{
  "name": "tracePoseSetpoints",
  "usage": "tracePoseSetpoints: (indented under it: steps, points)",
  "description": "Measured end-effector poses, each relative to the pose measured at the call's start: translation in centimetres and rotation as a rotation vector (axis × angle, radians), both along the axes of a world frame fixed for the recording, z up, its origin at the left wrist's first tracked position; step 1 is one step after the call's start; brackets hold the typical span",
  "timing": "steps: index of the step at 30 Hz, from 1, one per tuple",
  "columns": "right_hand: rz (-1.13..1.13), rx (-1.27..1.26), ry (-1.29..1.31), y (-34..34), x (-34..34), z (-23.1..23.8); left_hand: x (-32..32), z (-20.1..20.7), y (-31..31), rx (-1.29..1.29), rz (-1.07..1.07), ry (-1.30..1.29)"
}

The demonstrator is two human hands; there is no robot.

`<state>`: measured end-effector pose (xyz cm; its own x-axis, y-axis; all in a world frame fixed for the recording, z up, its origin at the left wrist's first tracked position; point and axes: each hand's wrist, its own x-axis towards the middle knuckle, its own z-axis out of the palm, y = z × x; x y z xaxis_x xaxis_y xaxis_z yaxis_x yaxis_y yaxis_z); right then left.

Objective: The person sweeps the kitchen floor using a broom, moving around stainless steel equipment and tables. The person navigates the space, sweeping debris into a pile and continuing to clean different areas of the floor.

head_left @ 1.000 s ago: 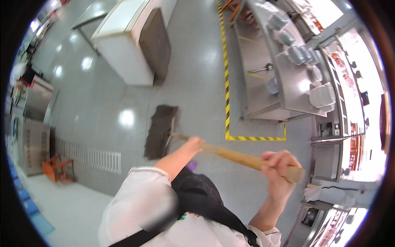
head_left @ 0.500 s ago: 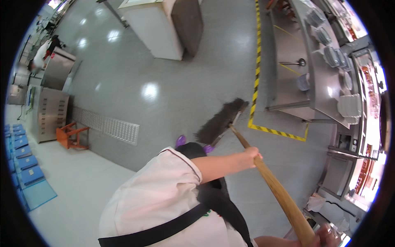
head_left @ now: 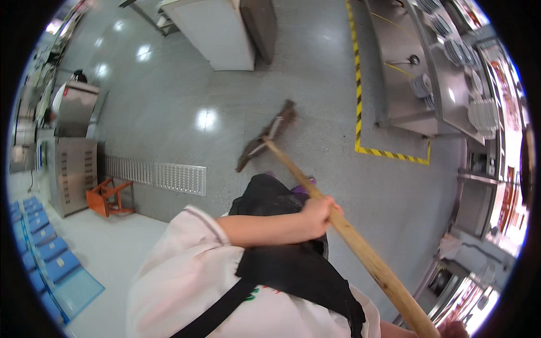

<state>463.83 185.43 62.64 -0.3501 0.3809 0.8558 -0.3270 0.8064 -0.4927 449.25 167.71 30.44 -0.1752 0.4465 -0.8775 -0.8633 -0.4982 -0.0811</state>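
Note:
A wide broom [head_left: 269, 135] with dark bristles is down on the grey floor, ahead of my feet. Its long wooden handle [head_left: 363, 248] slants back toward the lower right. My left hand [head_left: 321, 217] is closed around the handle partway along, in front of my black apron [head_left: 298, 270]. Low at the right edge, my right hand [head_left: 452, 329] is wrapped about the handle's upper end, partly cut off by the frame. A purple shoe [head_left: 304, 186] shows beneath the handle.
Steel shelving with stacked plates [head_left: 483, 116] lines the right, bordered by yellow-black floor tape [head_left: 359, 90]. At left are an orange stool [head_left: 108, 197], a metal floor grate [head_left: 180, 177], a steel cabinet [head_left: 76, 172] and blue boxes [head_left: 62, 265]. A white unit [head_left: 214, 34] stands ahead.
The broom head has swept left and forward, away from the taped corner, and turned more upright in view. My left hand has moved left with the handle; both hands keep their grip.

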Motion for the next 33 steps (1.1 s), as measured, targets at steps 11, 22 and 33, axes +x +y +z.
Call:
tracePoseSetpoints:
  steps: [11,22,33]
  points:
    - [0.497,-1.219,-0.347,-12.3,-8.4,-19.2,-0.6,-22.7,-19.6,-0.387,0.247,0.008]
    - [0.505,-1.178,-0.486,-5.2,4.1,-23.0,7.2,-25.8,-11.3,-0.510,0.062,-0.086]
    - [0.169,-0.980,-0.321,16.8,23.5,-16.8,24.7,-17.2,19.2,-0.320,-0.036,-0.083]
